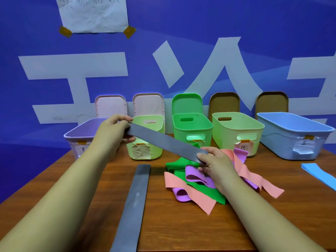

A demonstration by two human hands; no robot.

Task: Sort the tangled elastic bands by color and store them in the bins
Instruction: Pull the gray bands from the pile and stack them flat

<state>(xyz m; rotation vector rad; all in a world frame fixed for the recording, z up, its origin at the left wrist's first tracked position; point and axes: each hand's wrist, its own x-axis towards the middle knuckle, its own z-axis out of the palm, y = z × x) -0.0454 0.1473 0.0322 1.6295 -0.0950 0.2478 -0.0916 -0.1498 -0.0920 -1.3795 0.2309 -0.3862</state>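
Pinching one end each, the left hand [112, 131] and right hand [216, 164] hold a grey band [163, 140] taut between them, the tangled pile [200, 191] lying under the right hand.

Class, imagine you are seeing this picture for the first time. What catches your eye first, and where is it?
A grey band stretched between the left hand and right hand at the centre strikes first. Under the right hand lies a bright tangle of green, purple and pink bands on the table. Behind stands a row of coloured bins.
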